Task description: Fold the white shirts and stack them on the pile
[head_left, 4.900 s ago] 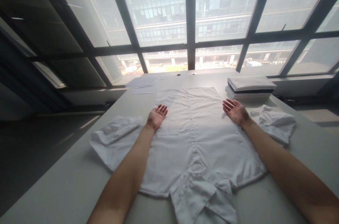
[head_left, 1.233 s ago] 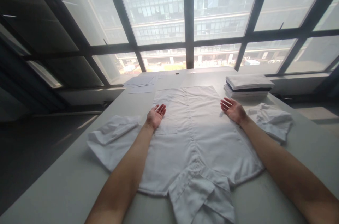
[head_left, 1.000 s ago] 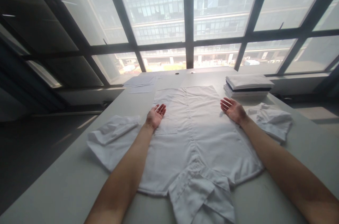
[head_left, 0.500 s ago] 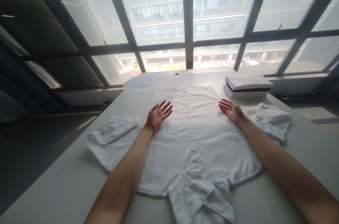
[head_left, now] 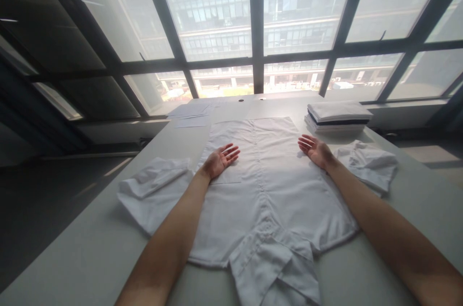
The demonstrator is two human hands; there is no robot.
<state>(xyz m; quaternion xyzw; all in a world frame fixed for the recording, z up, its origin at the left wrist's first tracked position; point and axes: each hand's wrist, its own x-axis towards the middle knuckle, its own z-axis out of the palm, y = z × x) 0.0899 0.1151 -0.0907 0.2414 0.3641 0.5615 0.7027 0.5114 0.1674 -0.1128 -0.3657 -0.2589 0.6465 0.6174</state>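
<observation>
A white shirt (head_left: 285,195) lies spread on the table, with a line of buttons down its middle and a pocket on its left half. Its two sleeves (head_left: 155,188) lie crumpled out to either side. Toward me, a bunched piece of the same white cloth (head_left: 275,267) runs out of view at the bottom. My left hand (head_left: 220,159) is over the shirt near the pocket, palm turned up, fingers stretched and nothing in them. Along the right edge of the shirt, my right hand (head_left: 315,152) is also open and bare, palm inward. Whether either touches the cloth I cannot tell.
A stack of folded white cloths (head_left: 336,117) with a dark layer stands at the table's far right. Thin white sheets (head_left: 191,114) lie at the far left. The white table (head_left: 90,243) reaches toward a large framed window (head_left: 258,21).
My left hand has tilted lower and shifted slightly right, toward the middle of the shirt. My right hand and the shirt look the same.
</observation>
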